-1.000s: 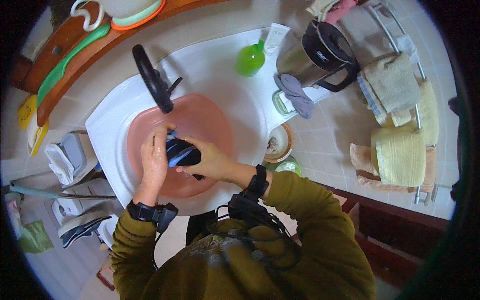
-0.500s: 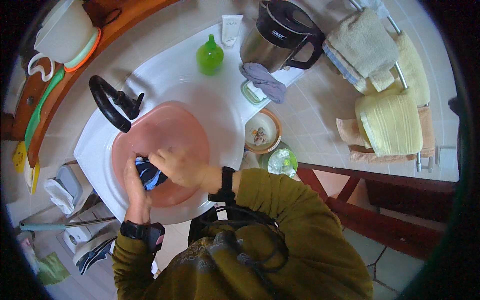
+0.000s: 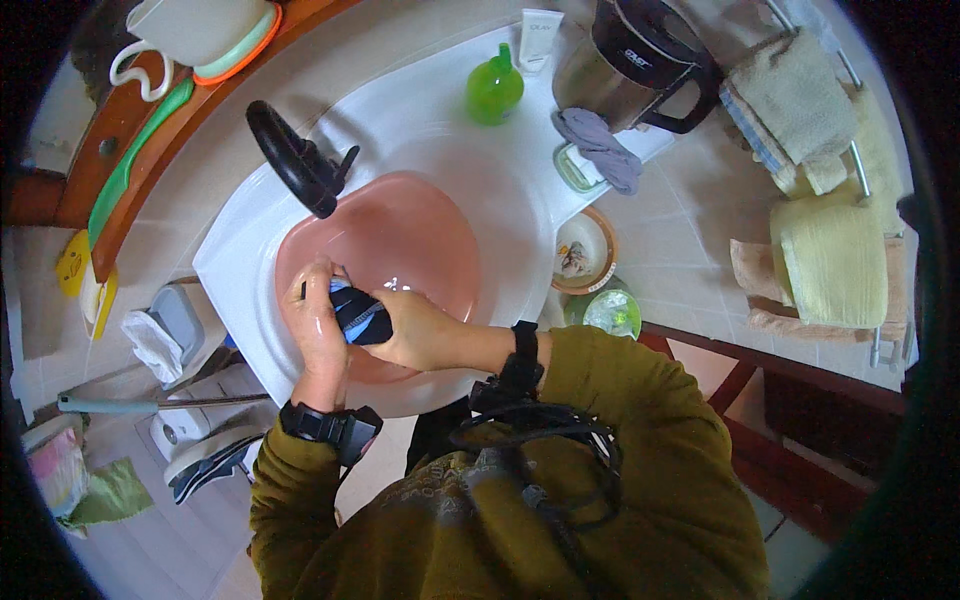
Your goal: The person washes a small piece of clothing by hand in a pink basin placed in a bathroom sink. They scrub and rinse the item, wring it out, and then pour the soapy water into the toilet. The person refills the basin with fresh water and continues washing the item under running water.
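Over a pink basin (image 3: pixel 430 230) in the white sink (image 3: pixel 240 250), both my hands are closed on a bunched dark cloth (image 3: pixel 362 316) with light-blue stripes, small like a sock. My left hand (image 3: pixel 318 318) looks wet and grips its left side. From the other side, my right hand (image 3: pixel 408 325) holds it with the fingers partly hidden behind the cloth. A black faucet (image 3: pixel 295 160) arches over the basin's upper left rim.
Along the back ledge stand a green bottle (image 3: pixel 494 92), a white tube (image 3: pixel 540 38) and a dark metal jug (image 3: pixel 640 60). A grey cloth (image 3: pixel 603 150) lies on a soap dish. Towels (image 3: pixel 825 265) hang at right; a bowl (image 3: pixel 600 250) and green bin (image 3: pixel 614 312) stand below.
The view has shifted, so the surroundings sit further right. My right hand has turned from over the cloth to its right side, and more of the striped cloth shows between my hands.
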Tool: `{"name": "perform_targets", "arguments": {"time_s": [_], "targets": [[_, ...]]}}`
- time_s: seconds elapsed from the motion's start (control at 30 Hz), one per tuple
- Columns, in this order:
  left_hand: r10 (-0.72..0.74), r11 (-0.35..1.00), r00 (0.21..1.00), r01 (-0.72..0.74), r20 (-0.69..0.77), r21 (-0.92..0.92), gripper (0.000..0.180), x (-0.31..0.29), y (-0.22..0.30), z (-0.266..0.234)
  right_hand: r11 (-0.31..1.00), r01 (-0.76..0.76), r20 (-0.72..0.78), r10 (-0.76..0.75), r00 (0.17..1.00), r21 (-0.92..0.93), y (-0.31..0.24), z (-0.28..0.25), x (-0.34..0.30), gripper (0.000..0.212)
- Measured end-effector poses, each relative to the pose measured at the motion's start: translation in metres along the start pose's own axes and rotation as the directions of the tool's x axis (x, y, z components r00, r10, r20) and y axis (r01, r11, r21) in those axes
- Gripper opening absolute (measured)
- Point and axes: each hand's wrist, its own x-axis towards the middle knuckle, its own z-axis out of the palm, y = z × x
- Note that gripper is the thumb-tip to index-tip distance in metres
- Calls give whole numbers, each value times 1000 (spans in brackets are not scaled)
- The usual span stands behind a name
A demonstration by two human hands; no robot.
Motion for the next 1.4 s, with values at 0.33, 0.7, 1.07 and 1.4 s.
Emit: {"name": "perform_targets", "arguments": {"time_s": [0.33, 0.7, 1.07, 1.4], "targets": [[149, 979, 989, -150, 14, 140, 28, 3, 12, -10, 946, 95, 3, -101, 995, 310, -2, 13, 1, 38], [172, 962, 984, -178, 47, 208, 31, 2, 17, 5, 859, -263, 239, 171, 956, 439, -4, 3, -6, 25], [194, 949, 980, -199, 46, 245, 28, 7, -2, -4, 718, -398, 445, 137, 885, 571, 14, 1, 2, 22], [-46, 999, 989, 43, -142, -26, 24, -1, -34, -9, 977, 89, 265, -140, 954, 195, 26, -14, 15, 51]]}}
